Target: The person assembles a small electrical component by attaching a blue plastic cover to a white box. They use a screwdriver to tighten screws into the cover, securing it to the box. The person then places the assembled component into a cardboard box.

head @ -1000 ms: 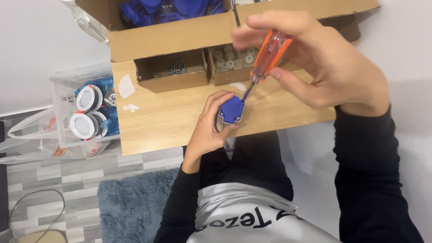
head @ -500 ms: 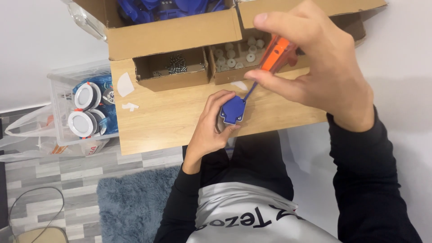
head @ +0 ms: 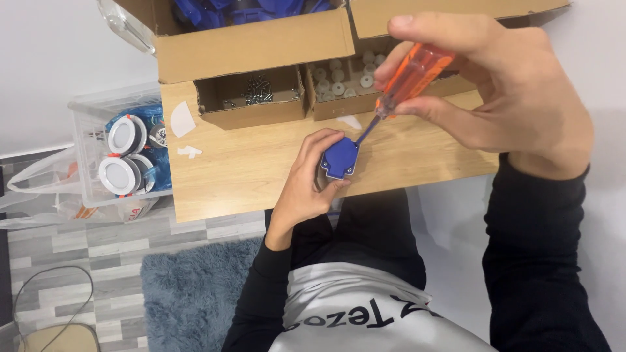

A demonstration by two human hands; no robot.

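The left hand (head: 306, 182) grips a blue part (head: 340, 158) and holds it on the wooden table (head: 261, 176), near its front edge. The right hand (head: 495, 85) is closed around an orange screwdriver (head: 407, 81), whose tip touches the part. Behind them stand two open cardboard trays: one (head: 251, 98) with screws, the other (head: 345, 88) with white pieces.
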